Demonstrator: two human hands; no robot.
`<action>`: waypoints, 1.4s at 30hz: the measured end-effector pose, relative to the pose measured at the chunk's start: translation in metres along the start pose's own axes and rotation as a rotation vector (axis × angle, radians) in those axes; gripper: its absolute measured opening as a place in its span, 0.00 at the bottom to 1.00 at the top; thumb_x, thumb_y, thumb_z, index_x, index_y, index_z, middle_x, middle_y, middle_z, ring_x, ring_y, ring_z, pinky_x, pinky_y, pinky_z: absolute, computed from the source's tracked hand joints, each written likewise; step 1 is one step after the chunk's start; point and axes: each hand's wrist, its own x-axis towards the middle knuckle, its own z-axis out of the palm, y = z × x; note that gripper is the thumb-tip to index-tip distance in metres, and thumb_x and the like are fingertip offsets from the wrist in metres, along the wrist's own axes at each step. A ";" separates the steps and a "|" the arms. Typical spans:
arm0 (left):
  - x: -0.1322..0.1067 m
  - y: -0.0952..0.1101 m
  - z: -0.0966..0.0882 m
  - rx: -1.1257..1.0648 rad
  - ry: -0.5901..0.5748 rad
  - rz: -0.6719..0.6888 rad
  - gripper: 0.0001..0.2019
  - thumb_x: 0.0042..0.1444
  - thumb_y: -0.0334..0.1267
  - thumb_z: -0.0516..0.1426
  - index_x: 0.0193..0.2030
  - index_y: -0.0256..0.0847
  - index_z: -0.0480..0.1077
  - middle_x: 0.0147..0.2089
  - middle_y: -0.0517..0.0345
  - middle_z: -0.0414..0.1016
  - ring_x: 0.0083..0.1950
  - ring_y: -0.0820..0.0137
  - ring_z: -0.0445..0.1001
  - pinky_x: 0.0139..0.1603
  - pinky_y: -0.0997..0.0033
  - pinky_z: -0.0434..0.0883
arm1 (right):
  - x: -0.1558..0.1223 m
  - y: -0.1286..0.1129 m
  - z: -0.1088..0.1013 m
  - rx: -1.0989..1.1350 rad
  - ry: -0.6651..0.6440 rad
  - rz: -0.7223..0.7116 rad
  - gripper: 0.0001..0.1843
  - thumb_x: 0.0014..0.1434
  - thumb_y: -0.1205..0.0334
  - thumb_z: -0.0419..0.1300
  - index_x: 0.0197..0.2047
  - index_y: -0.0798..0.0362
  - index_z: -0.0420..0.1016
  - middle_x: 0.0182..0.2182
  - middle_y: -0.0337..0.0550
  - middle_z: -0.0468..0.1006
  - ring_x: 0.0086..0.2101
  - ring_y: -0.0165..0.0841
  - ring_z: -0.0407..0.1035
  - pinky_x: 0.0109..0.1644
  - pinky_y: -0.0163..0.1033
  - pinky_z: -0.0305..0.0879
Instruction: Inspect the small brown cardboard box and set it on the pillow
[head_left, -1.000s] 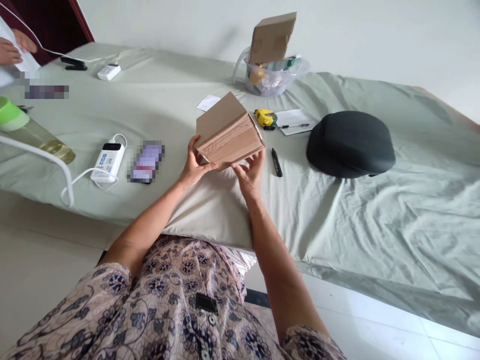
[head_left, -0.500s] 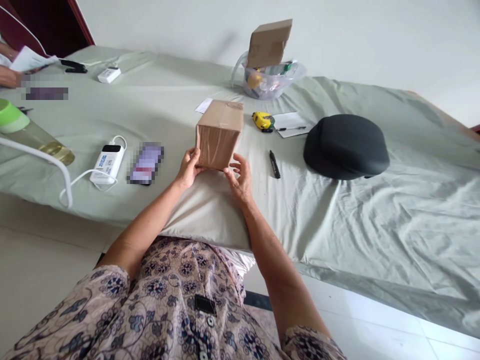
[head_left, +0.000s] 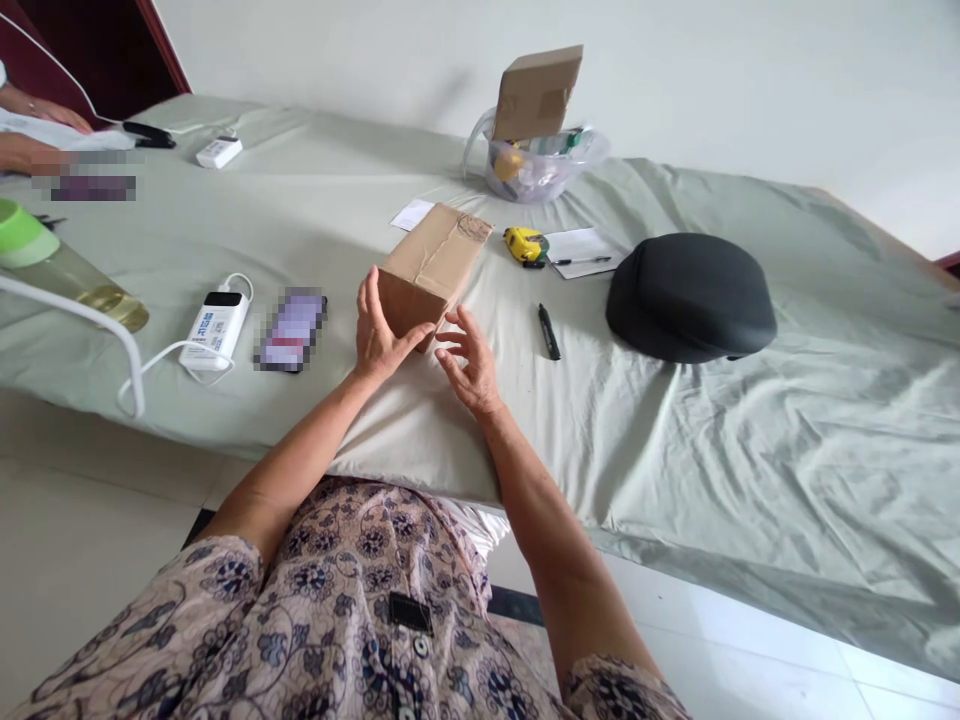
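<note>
A brown cardboard box (head_left: 435, 250) lies on the cloth-covered table in front of me, turned at an angle, its top seam running lengthwise. At its near left corner is my left hand (head_left: 382, 338), fingers raised and spread from the thumb. The thumb reaches across the box's front face; whether it presses there I cannot tell. My right hand (head_left: 471, 368) is just off the near right edge, fingers apart and slightly curled, gripping nothing. A white paper (head_left: 412, 214) shows behind the box's far left side.
To the right are a yellow tape measure (head_left: 525, 244), a notepad with a pen (head_left: 581, 250), a black marker (head_left: 549, 332) and a black case (head_left: 690, 298). A phone (head_left: 292, 330), power bank (head_left: 216, 328) and bottle (head_left: 75, 265) lie left. Behind stands a filled plastic basket (head_left: 536, 175). Another person's hands (head_left: 45, 110) handle papers.
The box has turned, its near end swinging left and its top showing more. Both my hands have loosened from its lower front corners. At far left, the other person's papers have lowered.
</note>
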 end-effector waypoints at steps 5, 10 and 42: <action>0.006 0.009 0.013 0.150 -0.035 0.015 0.57 0.50 0.74 0.60 0.78 0.43 0.47 0.80 0.32 0.39 0.80 0.37 0.44 0.74 0.37 0.58 | 0.000 -0.002 0.001 -0.022 -0.052 -0.007 0.38 0.65 0.35 0.57 0.72 0.42 0.60 0.64 0.54 0.71 0.49 0.41 0.77 0.46 0.48 0.80; 0.005 0.011 0.010 0.120 -0.086 0.059 0.49 0.53 0.69 0.62 0.74 0.45 0.55 0.80 0.35 0.40 0.79 0.38 0.45 0.74 0.38 0.58 | 0.000 0.003 -0.004 -0.149 0.117 -0.041 0.39 0.66 0.33 0.53 0.73 0.43 0.57 0.59 0.53 0.73 0.47 0.41 0.76 0.48 0.50 0.78; 0.018 -0.003 -0.035 -0.314 -0.389 0.273 0.45 0.53 0.66 0.63 0.73 0.52 0.54 0.75 0.41 0.54 0.73 0.46 0.63 0.60 0.52 0.75 | 0.017 0.025 -0.067 0.175 0.757 0.197 0.28 0.60 0.33 0.59 0.38 0.52 0.79 0.32 0.39 0.76 0.37 0.34 0.72 0.49 0.44 0.72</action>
